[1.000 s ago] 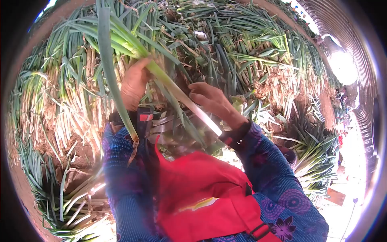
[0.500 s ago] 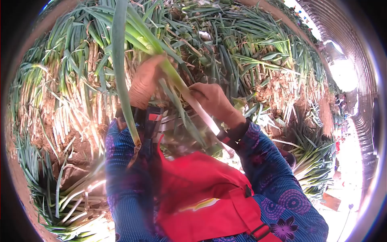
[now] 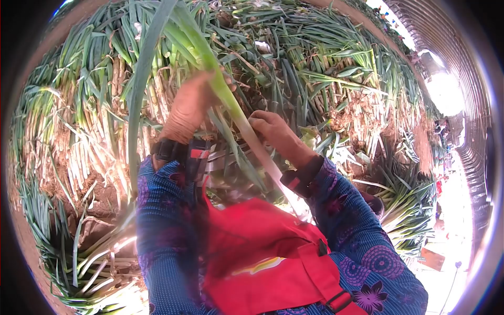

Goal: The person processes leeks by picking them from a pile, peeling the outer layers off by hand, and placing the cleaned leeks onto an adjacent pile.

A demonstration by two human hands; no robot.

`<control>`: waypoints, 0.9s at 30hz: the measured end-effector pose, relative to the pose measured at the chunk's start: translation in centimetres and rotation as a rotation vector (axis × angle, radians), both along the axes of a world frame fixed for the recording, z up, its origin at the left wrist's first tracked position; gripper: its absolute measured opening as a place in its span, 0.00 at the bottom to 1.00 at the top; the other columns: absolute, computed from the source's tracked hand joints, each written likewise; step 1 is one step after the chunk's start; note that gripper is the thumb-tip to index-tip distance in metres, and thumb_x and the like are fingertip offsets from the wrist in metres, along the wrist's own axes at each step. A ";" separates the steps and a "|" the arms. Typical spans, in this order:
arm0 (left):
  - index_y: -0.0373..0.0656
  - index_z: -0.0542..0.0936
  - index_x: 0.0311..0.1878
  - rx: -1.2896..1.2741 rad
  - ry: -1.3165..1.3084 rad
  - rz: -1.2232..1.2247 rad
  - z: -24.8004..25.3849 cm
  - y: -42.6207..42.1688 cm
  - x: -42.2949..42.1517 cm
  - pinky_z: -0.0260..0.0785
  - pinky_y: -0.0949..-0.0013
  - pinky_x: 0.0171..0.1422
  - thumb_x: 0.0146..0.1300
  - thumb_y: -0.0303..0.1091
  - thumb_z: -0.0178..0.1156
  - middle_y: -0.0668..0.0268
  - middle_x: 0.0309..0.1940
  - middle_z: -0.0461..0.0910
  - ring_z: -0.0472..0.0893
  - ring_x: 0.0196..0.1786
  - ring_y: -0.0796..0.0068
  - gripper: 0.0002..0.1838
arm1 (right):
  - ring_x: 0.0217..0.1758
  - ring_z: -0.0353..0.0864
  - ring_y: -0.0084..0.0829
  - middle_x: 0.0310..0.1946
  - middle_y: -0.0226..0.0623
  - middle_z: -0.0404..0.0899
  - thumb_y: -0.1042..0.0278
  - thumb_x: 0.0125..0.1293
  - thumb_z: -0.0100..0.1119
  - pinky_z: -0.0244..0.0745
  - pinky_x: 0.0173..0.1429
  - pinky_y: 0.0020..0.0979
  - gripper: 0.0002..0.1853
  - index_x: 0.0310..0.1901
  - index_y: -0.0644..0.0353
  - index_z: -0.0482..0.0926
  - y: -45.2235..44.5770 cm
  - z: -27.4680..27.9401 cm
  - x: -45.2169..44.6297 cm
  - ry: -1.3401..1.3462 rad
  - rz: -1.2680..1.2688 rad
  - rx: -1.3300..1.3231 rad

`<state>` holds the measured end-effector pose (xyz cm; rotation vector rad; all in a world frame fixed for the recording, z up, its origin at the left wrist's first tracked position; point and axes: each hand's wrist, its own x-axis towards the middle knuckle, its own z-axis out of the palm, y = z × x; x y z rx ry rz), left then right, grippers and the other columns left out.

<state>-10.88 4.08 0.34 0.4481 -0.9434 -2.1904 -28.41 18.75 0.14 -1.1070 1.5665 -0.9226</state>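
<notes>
Heaped leeks (image 3: 94, 142) fill the upper left of the frame. At centre, the left hand (image 3: 193, 100) wraps one long leek (image 3: 236, 111), probably steadying its slant; whether the right hand (image 3: 281, 137) pinches it, I cannot tell.

Leek (image 3: 234, 108), above the red apron (image 3: 262, 231): leaf tips cut off by the top edge.
Left hand (image 3: 190, 102), above the apron: blurred, fingers partly behind the leek.
Distant shapes (image 3: 445, 131), right of the apron: too small to tell.

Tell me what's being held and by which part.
A leek: the left hand grips its upper stalk, below the spreading leaves; the right hand is at the pale shaft, grip unclear.
</notes>
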 end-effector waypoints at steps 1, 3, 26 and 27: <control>0.38 0.74 0.54 -0.001 0.008 -0.008 0.0 0.0 0.0 0.75 0.62 0.52 0.66 0.40 0.58 0.63 0.40 0.80 0.82 0.45 0.63 0.19 | 0.32 0.78 0.23 0.30 0.33 0.79 0.61 0.70 0.52 0.74 0.37 0.30 0.12 0.42 0.61 0.78 0.0 -0.1 0.0 -0.164 -0.039 0.066; 0.39 0.74 0.54 -0.033 -0.078 0.083 -0.8 -0.3 -0.5 0.75 0.63 0.51 0.67 0.41 0.59 0.64 0.40 0.80 0.83 0.44 0.64 0.19 | 0.32 0.77 0.22 0.32 0.31 0.79 0.60 0.71 0.52 0.73 0.38 0.27 0.13 0.48 0.60 0.76 0.7 0.2 0.1 -0.398 -0.025 0.116; 0.45 0.76 0.48 -0.080 0.047 0.256 -0.7 -0.7 0.3 0.71 0.68 0.40 0.66 0.39 0.64 0.70 0.39 0.79 0.79 0.36 0.75 0.12 | 0.43 0.83 0.33 0.41 0.43 0.81 0.70 0.62 0.62 0.78 0.48 0.31 0.16 0.51 0.63 0.76 1.4 1.2 2.4 0.342 -0.034 -0.323; 0.46 0.75 0.49 -0.091 0.037 0.285 -0.6 -0.7 0.4 0.71 0.69 0.39 0.66 0.38 0.64 0.70 0.38 0.78 0.79 0.37 0.75 0.13 | 0.43 0.83 0.33 0.40 0.43 0.82 0.71 0.61 0.62 0.77 0.49 0.31 0.16 0.51 0.62 0.76 1.5 1.4 2.5 0.371 -0.029 -0.342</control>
